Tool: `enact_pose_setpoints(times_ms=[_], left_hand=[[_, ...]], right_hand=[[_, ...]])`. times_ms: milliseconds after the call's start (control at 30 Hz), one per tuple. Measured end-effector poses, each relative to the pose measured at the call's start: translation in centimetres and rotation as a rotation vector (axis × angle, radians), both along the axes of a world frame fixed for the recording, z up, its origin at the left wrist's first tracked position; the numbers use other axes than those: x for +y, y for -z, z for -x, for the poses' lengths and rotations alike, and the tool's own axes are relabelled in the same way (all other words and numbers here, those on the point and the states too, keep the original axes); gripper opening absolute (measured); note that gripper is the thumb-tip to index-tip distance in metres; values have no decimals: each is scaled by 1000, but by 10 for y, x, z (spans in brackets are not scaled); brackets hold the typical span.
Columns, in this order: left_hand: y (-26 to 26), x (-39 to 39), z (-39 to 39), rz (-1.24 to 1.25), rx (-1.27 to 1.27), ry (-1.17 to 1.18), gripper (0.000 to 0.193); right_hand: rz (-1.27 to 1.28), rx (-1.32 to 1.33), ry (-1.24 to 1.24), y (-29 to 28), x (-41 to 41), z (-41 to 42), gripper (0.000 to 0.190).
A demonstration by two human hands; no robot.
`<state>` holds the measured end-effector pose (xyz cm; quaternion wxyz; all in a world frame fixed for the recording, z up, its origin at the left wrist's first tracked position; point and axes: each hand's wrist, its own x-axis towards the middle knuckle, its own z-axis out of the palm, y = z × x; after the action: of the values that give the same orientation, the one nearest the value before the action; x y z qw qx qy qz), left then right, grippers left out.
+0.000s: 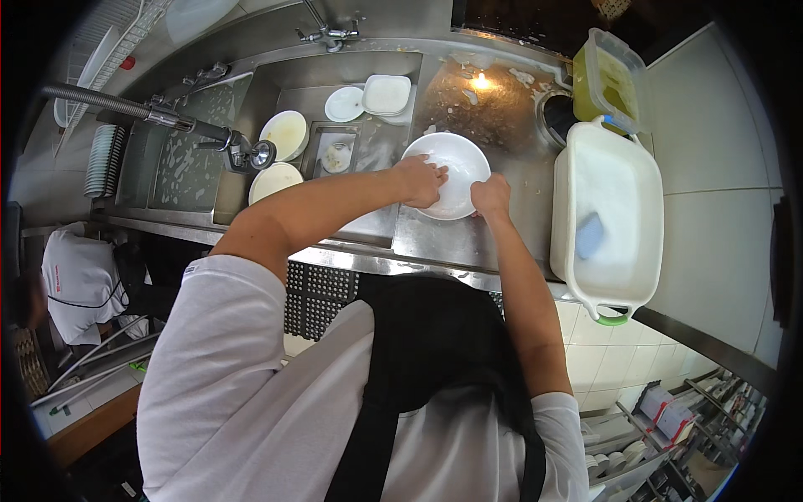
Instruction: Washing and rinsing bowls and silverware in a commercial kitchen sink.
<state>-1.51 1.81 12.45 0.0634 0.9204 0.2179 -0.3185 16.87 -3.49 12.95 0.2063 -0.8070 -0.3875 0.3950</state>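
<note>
A round white bowl [461,157] is held over the steel drainboard, near the right edge of the sink basin. My right hand [491,193] grips its right rim, with the fingertips mostly hidden. On the bowl's left side, my left hand [421,181] reaches over the rim, its fingers somewhat apart against the inner surface. I see no sponge or cloth under that hand, though its palm is hidden. Left of my forearm are a yellowish-stained bowl [284,135] and a pale round dish [276,179], partly covered by the arm.
A white tub [640,251] of suds holds a blue sponge [590,235]. Behind it stands a yellow-green container [586,81]. Square white dishes [386,94] lie in the steel basin [288,94]. A spray faucet [251,152] juts in from the left. Another person [81,282] is at lower left.
</note>
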Motion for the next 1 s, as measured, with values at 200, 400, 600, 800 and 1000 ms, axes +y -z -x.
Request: enact_pose_setpoints(times_ms=[200, 400, 600, 800, 1000], left_hand=[[-19, -15, 25, 95, -105, -63, 47], [-8, -59, 34, 152, -544, -254, 38], [12, -43, 33, -46, -990, -359, 25], [29, -26, 21, -40, -1347, -690, 66], [42, -17, 23, 336, -1389, -958, 94]], right_hand=[[-83, -156, -164, 23, -12, -20, 44], [-517, -492, -543, -5, -48, -19, 47], [-284, -373, -1325, -28, -47, -12, 45], [-89, -314, -1437, -5, -21, 6, 67], [49, -372, -1249, 10, 11, 15, 79]])
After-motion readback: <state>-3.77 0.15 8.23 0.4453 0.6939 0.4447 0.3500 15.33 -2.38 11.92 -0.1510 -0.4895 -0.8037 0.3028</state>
